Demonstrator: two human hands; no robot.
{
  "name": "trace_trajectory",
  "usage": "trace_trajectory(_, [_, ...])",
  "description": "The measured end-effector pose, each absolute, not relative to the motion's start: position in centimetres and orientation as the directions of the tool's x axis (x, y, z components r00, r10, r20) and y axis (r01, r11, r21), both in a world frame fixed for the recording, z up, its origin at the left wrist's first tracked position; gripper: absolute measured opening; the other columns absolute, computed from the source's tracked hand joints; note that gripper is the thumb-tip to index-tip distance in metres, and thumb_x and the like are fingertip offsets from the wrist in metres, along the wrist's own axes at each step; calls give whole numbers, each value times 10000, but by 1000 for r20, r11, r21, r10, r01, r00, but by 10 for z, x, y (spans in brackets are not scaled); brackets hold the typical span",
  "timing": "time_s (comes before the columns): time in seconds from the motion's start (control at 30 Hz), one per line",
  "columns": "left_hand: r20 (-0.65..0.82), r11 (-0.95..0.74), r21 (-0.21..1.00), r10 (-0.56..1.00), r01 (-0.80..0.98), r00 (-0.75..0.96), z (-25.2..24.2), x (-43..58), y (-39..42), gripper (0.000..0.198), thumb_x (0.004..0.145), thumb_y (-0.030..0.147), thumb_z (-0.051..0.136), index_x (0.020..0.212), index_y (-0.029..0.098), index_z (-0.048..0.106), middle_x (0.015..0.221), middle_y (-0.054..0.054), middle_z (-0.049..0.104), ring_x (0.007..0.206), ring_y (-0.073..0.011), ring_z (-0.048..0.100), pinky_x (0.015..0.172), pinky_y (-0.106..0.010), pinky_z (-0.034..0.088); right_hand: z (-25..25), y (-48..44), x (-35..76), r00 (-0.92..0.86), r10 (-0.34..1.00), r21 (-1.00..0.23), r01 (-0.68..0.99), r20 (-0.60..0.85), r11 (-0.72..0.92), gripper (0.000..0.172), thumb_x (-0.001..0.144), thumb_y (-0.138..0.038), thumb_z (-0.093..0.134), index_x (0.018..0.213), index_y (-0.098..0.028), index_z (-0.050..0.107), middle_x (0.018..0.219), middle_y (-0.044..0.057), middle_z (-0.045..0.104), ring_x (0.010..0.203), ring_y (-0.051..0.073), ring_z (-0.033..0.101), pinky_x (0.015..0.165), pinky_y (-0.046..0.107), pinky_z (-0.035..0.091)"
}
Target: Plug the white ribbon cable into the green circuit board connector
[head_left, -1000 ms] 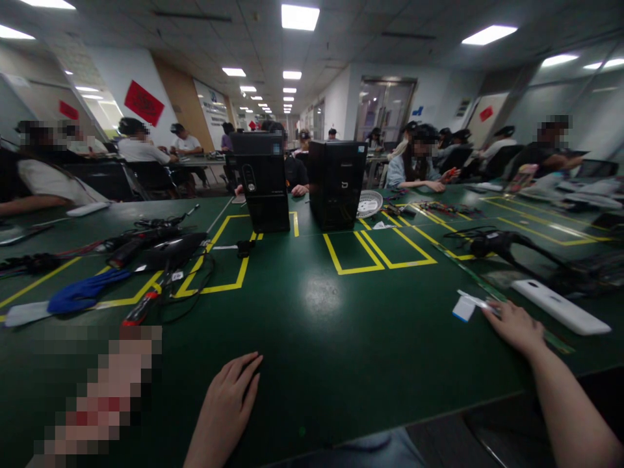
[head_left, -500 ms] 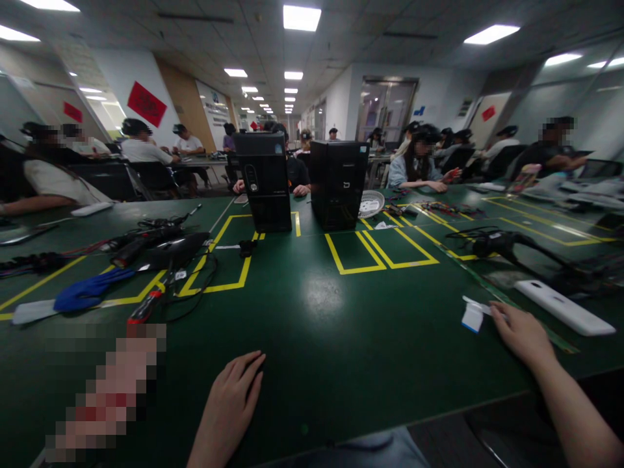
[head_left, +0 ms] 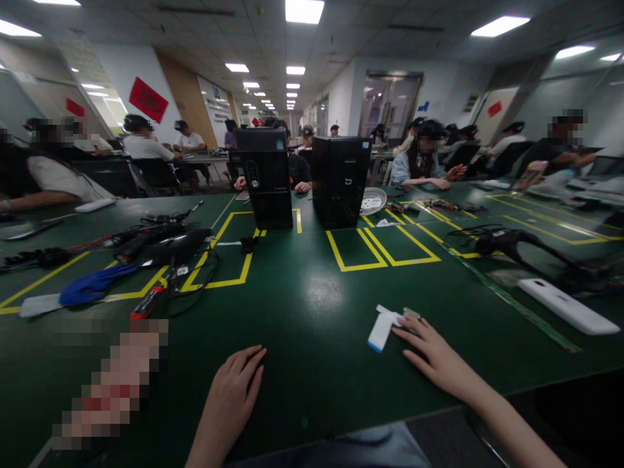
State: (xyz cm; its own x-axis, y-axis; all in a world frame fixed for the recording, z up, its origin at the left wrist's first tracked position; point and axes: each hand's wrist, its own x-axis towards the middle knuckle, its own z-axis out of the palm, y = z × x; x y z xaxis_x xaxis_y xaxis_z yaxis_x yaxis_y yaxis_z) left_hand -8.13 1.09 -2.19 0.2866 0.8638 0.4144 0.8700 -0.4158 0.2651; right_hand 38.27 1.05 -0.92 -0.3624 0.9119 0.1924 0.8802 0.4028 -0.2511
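Note:
My left hand [head_left: 229, 396] lies palm down on the green table, its fingers loosely stretched and nothing visible in them. Farther right, my right hand [head_left: 436, 361] rests with its thumb and fingers apart. Its fingertips touch the near end of a white flat ribbon cable [head_left: 383, 330] that has a blue tip. A small greyish piece [head_left: 411, 314] shows beside those fingertips, partly covered by them; its kind is unclear.
Two black computer towers [head_left: 267, 179] stand across the table. On the left lie a blue cloth-like item [head_left: 90, 288], a red-and-black screwdriver [head_left: 147, 303] and black cables. On the right are a white oblong device [head_left: 568, 305] and a black headset-like frame [head_left: 529, 244]. People sit beyond.
My right hand has moved left across the table, and the ribbon cable has come along with it. Its fingers are now more spread. My left hand has stayed in place.

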Motion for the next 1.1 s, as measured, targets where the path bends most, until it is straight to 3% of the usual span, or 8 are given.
trace_trajectory(0.17, [402,-412,259,868,873,291,-23,-82,11,330,951,297,448,1210,214,635,1206,-86,653,1099,-247,611,939,-459,518,23,14,292,-696,715,-421,630,65,653,551,959,-455,445,1469,-252,399,1496,75,415,1440,243,249,1189,530,131])
trace_trajectory(0.37, [388,-402,265,877,876,285,-23,-81,11,330,954,282,441,1207,211,640,1211,-84,651,1110,-245,603,946,-460,513,41,44,247,-843,534,-547,417,66,726,516,931,-404,500,1420,-243,461,1434,62,498,1421,212,296,1187,502,124])
trace_trajectory(0.67, [385,-391,273,882,879,273,-22,-81,10,326,947,299,453,1191,222,654,1202,-75,659,1110,-249,603,948,-454,510,31,47,204,-890,446,-542,333,89,772,532,937,-440,492,1421,-224,451,1473,77,448,1449,199,223,1188,491,51])
trace_trajectory(0.8, [375,-385,269,886,883,272,-26,-82,11,341,950,312,443,1205,219,650,1212,-78,656,1117,-251,600,956,-455,504,36,41,206,-893,441,-496,343,91,798,567,952,-484,451,1457,-231,399,1535,74,351,1465,198,169,1193,477,59])
trace_trajectory(0.87, [368,-385,263,887,885,277,-27,-83,11,350,949,322,438,1204,218,653,1214,-81,656,1115,-254,602,957,-459,503,38,46,224,-831,545,-428,455,113,781,559,958,-492,429,1459,-245,397,1560,68,301,1463,201,179,1192,473,102])
trace_trajectory(0.93, [359,-384,262,890,885,280,-28,-84,11,362,950,338,430,1208,215,653,1219,-84,655,1112,-257,605,957,-465,504,35,57,260,-659,736,-313,673,157,670,541,963,-478,406,1448,-239,417,1569,80,273,1454,215,207,1183,464,158])
trace_trajectory(1.03, [346,-374,271,898,887,273,-28,-85,12,378,952,358,422,1215,216,652,1229,-86,650,1117,-261,604,959,-472,502,27,73,343,-150,960,-130,974,235,184,562,942,-437,419,1427,-155,450,1563,157,254,1441,289,225,1155,473,218])
trace_trajectory(1.1, [337,-367,275,902,889,269,-28,-87,12,382,947,369,425,1218,225,652,1234,-83,649,1122,-266,602,957,-474,503,21,73,405,285,923,-79,959,257,-274,597,937,-450,395,1424,-108,443,1544,202,266,1437,328,213,1139,476,231])
